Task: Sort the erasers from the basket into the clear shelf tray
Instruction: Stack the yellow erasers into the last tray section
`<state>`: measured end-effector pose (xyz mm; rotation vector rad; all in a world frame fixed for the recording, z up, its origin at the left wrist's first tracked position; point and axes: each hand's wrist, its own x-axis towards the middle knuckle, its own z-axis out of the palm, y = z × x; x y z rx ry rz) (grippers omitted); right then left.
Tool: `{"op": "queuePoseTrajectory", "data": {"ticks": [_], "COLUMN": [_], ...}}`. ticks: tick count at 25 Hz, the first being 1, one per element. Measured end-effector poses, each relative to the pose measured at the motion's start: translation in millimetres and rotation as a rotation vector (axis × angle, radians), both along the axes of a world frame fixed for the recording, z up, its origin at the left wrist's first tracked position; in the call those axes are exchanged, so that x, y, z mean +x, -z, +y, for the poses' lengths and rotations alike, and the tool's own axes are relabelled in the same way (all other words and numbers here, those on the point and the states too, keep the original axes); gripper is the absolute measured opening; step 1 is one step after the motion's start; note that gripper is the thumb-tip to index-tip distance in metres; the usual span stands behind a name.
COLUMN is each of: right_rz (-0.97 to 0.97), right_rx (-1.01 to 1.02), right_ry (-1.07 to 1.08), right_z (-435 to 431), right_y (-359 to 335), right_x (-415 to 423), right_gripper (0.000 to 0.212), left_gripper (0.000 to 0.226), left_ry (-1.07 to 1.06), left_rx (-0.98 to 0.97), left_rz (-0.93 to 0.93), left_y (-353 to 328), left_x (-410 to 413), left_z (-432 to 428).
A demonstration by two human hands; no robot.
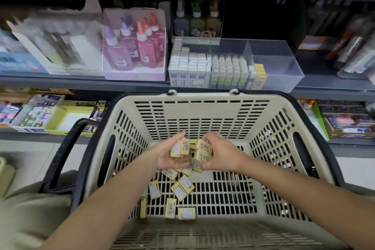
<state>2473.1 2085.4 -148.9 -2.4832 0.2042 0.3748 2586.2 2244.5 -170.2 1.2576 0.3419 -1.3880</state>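
Basket: a beige slotted plastic shopping basket [203, 115] with black handles is seen from above, filling the lower half of the view from 4 o'clock to 8 o'clock.
Left hand: the left hand [168, 154] is held palm up just below the centre of the view, above the basket floor. Its fingers are curled round the 9 o'clock side of a bunch of small yellow boxed erasers [199, 148].
Right hand: the right hand [221, 154] is set against the 3 o'clock side of the same bunch. Its fingers are bent over the top boxes, so the bunch is gripped between both hands.
Loose erasers: about ten more loose yellow erasers [182, 186] are scattered on the basket floor at 6 o'clock from the hands, some flat and some on edge, with barcode labels facing up.
Tray: the clear plastic shelf tray [274, 61] is placed on the grey metal shelf [81, 82] at 1 o'clock, just beyond the basket's far rim. Its 3 o'clock compartment is shown bare.
Tray contents: white boxed erasers [188, 67] are packed at its 9 o'clock end and green-labelled erasers [229, 67] in the middle. A short row of shelved yellow erasers [259, 75] is stood just beside the divider.
Neighbouring stock: a display box of pink and purple glitter glue bottles [138, 46] is placed at 11 o'clock, beside the tray.
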Motion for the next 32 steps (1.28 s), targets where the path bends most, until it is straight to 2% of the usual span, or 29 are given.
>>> {"op": "queuePoseTrajectory", "data": {"ticks": [3,6,7,9,11,13,15,18,21,24,28,32], "right_rz": [-0.067,-0.088,-0.085,-0.064,-0.086,-0.132,-0.165,-0.291,-0.482,-0.622,-0.561,-0.399], "right_rx": [0.052,0.084,0.081,0.122,0.262,0.378,0.435,0.370,0.311,0.058,-0.209,-0.240], "right_ry": [-0.009,0.073,0.135,0.240,0.269,0.292,0.347,0.424,0.573,0.630,0.523,0.417], "right_z": [4,-10,-15,-26,-34,-40,-51,-83,-131,-171,-187,-191], "right_y": [-20,-33,-36,-42,-48,-59,-74,-103,-135,-149,-139,-125], "right_x": [2,0,-2,-6,-9,-11,-14,-15,-3,24,58,77], "right_gripper": [0.067,0.074,0.068,0.044,0.026,0.015,0.016,0.022,0.023,0.019,0.015,0.018], "left_gripper": [0.064,0.054,0.051,0.049,0.051,0.052,0.054,0.059,0.052,0.047,0.051,0.040], "left_ry": [0.118,0.080,0.032,-0.066,-0.123,-0.144,-0.139,-0.132,-0.142,-0.135,-0.104,-0.079], "left_rx": [-0.130,-0.227,-0.239,-0.274,-0.323,-0.353,-0.362,-0.294,-0.294,-0.331,-0.339,-0.352], "left_rz": [-0.022,-0.084,-0.088,-0.066,-0.019,0.005,-0.013,-0.107,-0.136,-0.129,-0.179,-0.207], "left_y": [-12,-25,-29,-40,-51,-59,-65,-72,-83,-100,-116,-123], "left_x": [-15,-26,-28,-29,-29,-30,-30,-26,-24,-25,-26,-23], "left_z": [-13,-22,-25,-31,-39,-48,-57,-67,-78,-89,-97,-97]}}
